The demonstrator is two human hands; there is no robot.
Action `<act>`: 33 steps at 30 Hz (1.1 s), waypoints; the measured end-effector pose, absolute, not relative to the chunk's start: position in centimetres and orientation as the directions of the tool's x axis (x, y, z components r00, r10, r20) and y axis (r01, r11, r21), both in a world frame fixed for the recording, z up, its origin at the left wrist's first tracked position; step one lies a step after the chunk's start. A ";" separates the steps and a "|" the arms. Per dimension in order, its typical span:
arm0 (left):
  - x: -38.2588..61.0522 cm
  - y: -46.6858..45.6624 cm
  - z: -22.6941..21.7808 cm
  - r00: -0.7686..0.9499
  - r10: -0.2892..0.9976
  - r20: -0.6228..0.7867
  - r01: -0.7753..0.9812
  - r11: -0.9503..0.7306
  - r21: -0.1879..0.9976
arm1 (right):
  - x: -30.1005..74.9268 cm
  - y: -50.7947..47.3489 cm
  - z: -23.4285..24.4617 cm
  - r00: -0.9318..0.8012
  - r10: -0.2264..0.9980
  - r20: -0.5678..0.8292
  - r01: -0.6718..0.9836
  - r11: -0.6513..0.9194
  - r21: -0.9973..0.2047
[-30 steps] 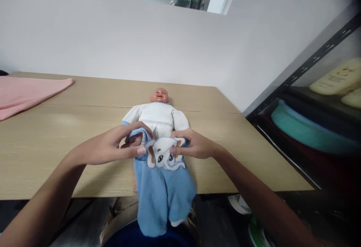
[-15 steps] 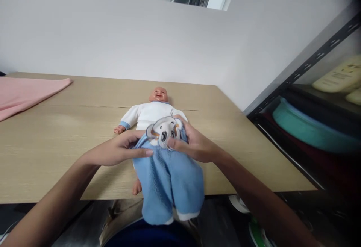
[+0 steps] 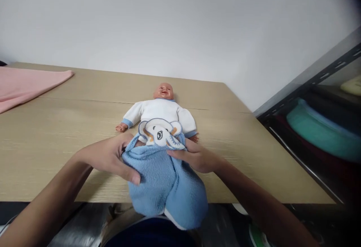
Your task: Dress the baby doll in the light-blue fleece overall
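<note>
A baby doll in a white top with blue cuffs lies on its back on the wooden table, head toward the wall. In front of it hang fluffy blue baby pants with a white elephant patch at the waist, their legs drooping past the table's front edge. My left hand grips the waist at the left, thumb outside and fingers hidden within the cloth. At the right side of the waist, my right hand pinches the fabric below the elephant patch. The doll's lower body is hidden behind the pants.
A pink cloth lies at the table's far left. On the right stands a dark metal shelf holding a teal basin. A pale wall rises behind the wooden table.
The pants' waist has been spread and bunched, and the legs have drawn up a little. My left fingers have slipped inside the waist. The view has tilted down.
</note>
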State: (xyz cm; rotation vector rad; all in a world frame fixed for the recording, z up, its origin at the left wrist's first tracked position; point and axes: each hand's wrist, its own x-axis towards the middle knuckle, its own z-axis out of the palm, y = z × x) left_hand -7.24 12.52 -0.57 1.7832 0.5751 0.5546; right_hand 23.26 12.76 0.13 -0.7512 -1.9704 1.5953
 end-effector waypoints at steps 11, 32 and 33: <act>-7.3 13.5 -2.3 0.668 0.744 0.003 0.095 -0.089 0.992 | 22.9 14.0 -0.1 -0.823 0.567 -0.005 0.023 0.025 -0.999; -5.3 9.8 -3.8 0.753 0.654 -0.069 -0.134 0.256 0.957 | 22.8 13.8 -3.5 -0.838 0.538 -0.094 -0.084 -0.296 -0.951; -5.1 9.3 -4.1 0.709 0.698 -0.099 -0.154 0.290 0.945 | 22.8 13.6 -3.5 -0.832 0.546 -0.102 -0.101 -0.329 -0.939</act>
